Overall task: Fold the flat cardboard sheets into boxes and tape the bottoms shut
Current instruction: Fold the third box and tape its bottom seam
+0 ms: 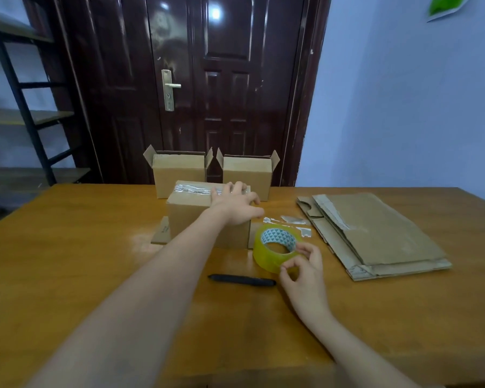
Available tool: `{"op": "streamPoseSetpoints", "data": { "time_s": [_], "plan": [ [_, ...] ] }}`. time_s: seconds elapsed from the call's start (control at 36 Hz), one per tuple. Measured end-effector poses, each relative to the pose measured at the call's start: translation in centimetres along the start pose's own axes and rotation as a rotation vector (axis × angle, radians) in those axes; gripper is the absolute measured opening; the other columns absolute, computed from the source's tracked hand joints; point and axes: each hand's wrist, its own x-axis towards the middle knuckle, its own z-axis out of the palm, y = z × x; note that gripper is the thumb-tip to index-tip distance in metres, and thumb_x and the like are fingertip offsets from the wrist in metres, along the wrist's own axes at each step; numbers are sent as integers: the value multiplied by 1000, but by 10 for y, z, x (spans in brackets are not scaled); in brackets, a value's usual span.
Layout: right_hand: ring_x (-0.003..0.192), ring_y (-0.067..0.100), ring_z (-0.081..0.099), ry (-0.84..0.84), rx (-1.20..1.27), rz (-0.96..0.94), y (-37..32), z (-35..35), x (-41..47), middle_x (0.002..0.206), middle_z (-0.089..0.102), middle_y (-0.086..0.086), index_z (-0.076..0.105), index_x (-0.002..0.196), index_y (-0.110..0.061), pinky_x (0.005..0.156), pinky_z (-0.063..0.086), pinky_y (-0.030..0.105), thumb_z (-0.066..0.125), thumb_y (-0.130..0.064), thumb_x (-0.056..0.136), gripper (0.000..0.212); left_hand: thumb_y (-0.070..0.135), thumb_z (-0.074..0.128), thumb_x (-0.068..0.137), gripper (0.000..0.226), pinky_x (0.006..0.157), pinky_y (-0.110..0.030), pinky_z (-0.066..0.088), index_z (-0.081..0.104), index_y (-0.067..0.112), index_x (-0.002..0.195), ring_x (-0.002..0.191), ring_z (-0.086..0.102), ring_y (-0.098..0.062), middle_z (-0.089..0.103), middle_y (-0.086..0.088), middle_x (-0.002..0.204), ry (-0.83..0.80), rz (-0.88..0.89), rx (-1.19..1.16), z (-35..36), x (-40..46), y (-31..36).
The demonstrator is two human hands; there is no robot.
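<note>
head: left hand (237,204) fingers spread on taped box (191,208); right hand (303,273) pinching tape roll (276,247).

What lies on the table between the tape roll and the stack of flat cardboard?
In the head view, small tape scraps lie between the tape roll and the flat cardboard.

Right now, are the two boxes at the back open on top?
Yes, open. Both back boxes have flaps sticking up.

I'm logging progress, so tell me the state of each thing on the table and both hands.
Front box: upside down, bottom taped.
Two back boxes: upright, top flaps open.
Flat sheets: stacked, unfolded.
Tape roll: tilted.
Left hand: resting on front box.
Right hand: pinching tape roll.
</note>
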Motion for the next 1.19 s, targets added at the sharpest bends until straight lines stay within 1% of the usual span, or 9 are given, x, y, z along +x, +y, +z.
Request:
{"op": "streamPoseSetpoints", "data": {
  "time_s": [0.17,0.31,0.64,0.72,0.83,0.94,1.03,1.11,1.19],
  "plan": [
    [115,3,41,-35,-85,-4,0,-9,-3,117,47,-5,54,71,-13,84,26,-3,64,-6,85,19,53,45,87,40,112,-59,1,49,41,125,144,5,-30,18,-4,154,3,6,5,-1,-2,-1],
    [112,0,43,-50,-97,-2,0,-17,-14,115,48,-9,54,69,-13,83,27,-6,65,-6,83,19,53,47,87,41,113,-60,1,48,41,126,144,4,-30,17,-3,155,1,14,3,0,-4,-1],
    [103,5,49,-86,-99,-4,-7,-31,0,103,52,-6,53,66,-13,79,33,6,58,-8,86,21,52,46,88,44,112,-59,1,45,42,131,144,6,-31,19,-5,154,-20,15,-53,-3,1,-2],
    [94,6,51,-76,-90,-1,-14,-33,18,98,55,-4,52,66,-17,73,35,8,57,-9,87,24,45,45,90,44,112,-52,13,44,39,134,138,23,-30,36,-5,145,37,4,-200,-8,0,-3],
    [84,9,50,-39,-111,3,-25,-31,52,93,54,-3,55,73,-15,64,39,18,53,-13,89,17,33,48,92,33,98,-35,37,55,23,123,115,48,-20,55,-2,125,89,-45,-691,-19,0,-9],
    [72,9,46,-4,-98,10,-39,-20,86,82,52,-1,51,67,-17,59,36,20,51,-14,90,23,26,49,94,22,85,-31,41,62,13,106,100,54,-21,61,-4,108,242,-120,-821,-35,-1,-16],
    [71,11,47,-32,-52,29,-50,-9,104,78,52,-1,50,66,-17,61,39,23,50,-12,89,24,23,48,93,16,71,-28,39,59,12,93,87,53,-22,60,-3,92,338,-175,-753,-44,-4,-22],
    [74,15,48,-120,12,83,-58,3,120,79,52,-1,49,67,-18,64,39,26,49,-13,90,23,23,47,93,21,81,-33,45,62,10,100,94,57,-24,63,-6,100,376,-237,-602,-47,-8,-36],
    [86,21,54,-228,99,218,-64,16,130,87,57,1,55,83,-16,77,46,37,47,-29,95,19,31,48,93,29,90,-39,48,60,10,110,106,53,-27,59,-11,115,435,-374,-376,-45,-14,-53]
  ]
}}
